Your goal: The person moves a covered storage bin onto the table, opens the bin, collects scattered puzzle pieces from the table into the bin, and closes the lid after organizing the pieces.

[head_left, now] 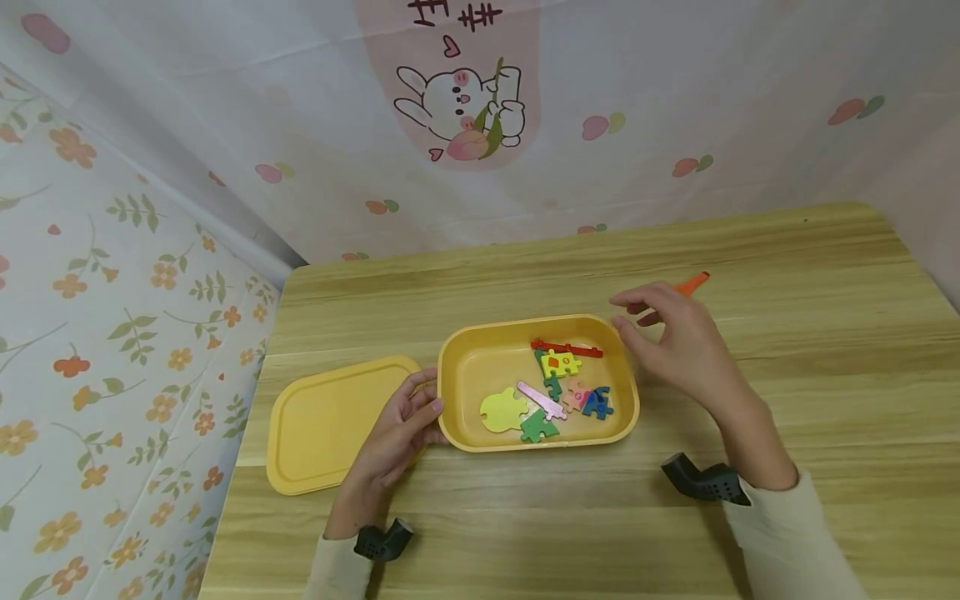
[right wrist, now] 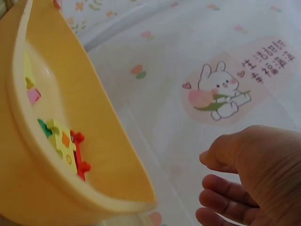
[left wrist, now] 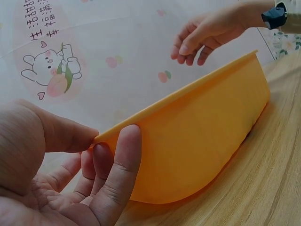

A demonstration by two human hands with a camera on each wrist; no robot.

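Observation:
A yellow plastic box [head_left: 472, 333] without its lid stands mid-table and holds several puzzle pieces. Among them are a pale yellow rounded piece [head_left: 501, 410], a green piece [head_left: 538, 427], a lilac strip [head_left: 542, 400], a blue piece [head_left: 597, 403], a pink piece [head_left: 574, 395], a yellow piece with orange marks [head_left: 561, 363] and a red strip [head_left: 567, 348]. My left hand [head_left: 405, 425] pinches the box's left rim, thumb on top and fingers against the outer wall. Beyond the right rim hovers my right hand [head_left: 671, 342], fingers loosely bent around nothing.
Left of the box lies its yellow lid [head_left: 337, 425], partly behind my left hand. An orange stick-like thing [head_left: 693, 283] with a dark tip lies behind my right hand. A printed curtain [head_left: 315, 108] hangs at the wooden table's [head_left: 525, 525] back edge.

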